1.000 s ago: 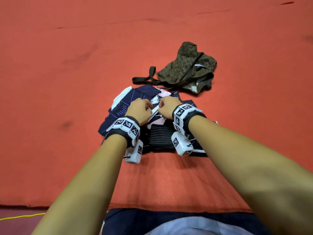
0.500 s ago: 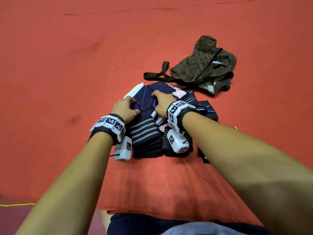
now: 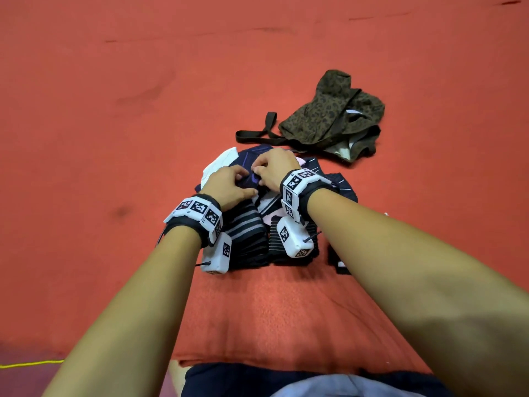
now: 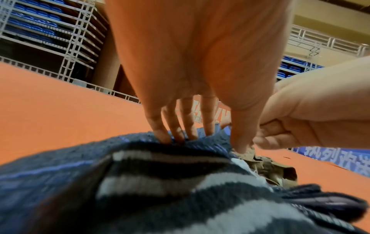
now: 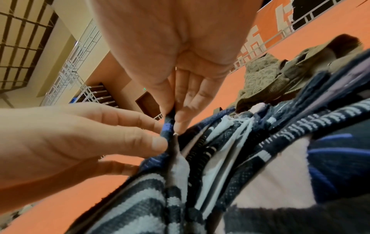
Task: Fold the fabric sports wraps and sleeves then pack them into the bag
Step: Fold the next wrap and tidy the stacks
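A pile of dark knit sleeves point(image 3: 289, 247) lies on the orange mat point(image 3: 114, 138) in front of me. On its left sits a folded black sleeve with grey stripes point(image 3: 246, 233), seen close up in the left wrist view point(image 4: 160, 182). My left hand point(image 3: 243, 179) and right hand point(image 3: 259, 170) meet at that sleeve's far end. Both pinch the raised navy edge point(image 5: 168, 126) there: the right hand point(image 5: 173, 120) between thumb and forefinger, the left hand point(image 5: 158, 134) from the side. In the left wrist view the left hand's fingertips point(image 4: 176, 137) dig into the navy knit. The leopard-print bag point(image 3: 329, 116) lies just beyond, crumpled, its mouth towards the pile.
The bag's dark strap point(image 3: 257, 133) trails left along the pile's far edge. A yellow cord point(image 3: 28, 363) lies off the mat at the near left. My lap point(image 3: 286, 382) is at the mat's near edge. Railings point(image 4: 80, 47) and seating racks stand far off.
Half a second ago my left hand held the sleeve's left side and my right lay on the navy top. Both have since come together and pinch its far edge.
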{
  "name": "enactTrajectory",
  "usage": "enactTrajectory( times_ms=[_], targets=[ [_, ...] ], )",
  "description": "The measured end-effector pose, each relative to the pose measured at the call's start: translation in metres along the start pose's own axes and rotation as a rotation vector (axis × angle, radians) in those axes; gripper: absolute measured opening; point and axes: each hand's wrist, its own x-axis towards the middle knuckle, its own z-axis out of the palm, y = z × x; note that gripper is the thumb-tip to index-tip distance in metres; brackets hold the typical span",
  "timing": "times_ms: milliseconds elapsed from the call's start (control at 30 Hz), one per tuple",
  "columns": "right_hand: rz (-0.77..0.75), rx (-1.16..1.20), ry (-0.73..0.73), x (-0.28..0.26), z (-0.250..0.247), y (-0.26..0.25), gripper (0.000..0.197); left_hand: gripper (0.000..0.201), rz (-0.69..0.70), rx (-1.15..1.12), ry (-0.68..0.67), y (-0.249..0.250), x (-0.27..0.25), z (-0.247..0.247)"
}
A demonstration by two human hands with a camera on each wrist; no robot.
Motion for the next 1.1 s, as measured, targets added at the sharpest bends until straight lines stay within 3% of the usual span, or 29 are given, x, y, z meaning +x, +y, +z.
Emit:
enactTrajectory(
  times_ms=[67,233,433,600,900,1100],
  targets=[
    [-0.020,0.013,0.014,-0.007,-0.005,0.004,0.019,0.053,0.005,-0.004,0.023,0.002,-0.001,0.001],
    [-0.056,-0.061,0.033,-0.022,-0.016,0.019,0.042,0.055,0.007,0.046,0.071,0.007,-0.002,0.006],
    [-0.035,-0.002,-0.017,-0.026,-0.024,0.021,0.054,0.087,-0.049,-0.040,0.043,0.017,0.003,0.011],
    [0.003,0.008,0.009,-0.020,-0.026,0.022,0.056,0.064,-0.023,0.100,0.033,0.017,0.006,0.008],
    [0.095,0.088,0.166,-0.022,-0.048,0.056,0.039,0.055,-0.022,0.187,0.010,0.036,0.017,0.013],
    [0.161,0.135,0.276,-0.044,-0.064,0.087,0.040,0.048,0.010,0.222,0.072,0.068,0.022,0.027]
  ],
)
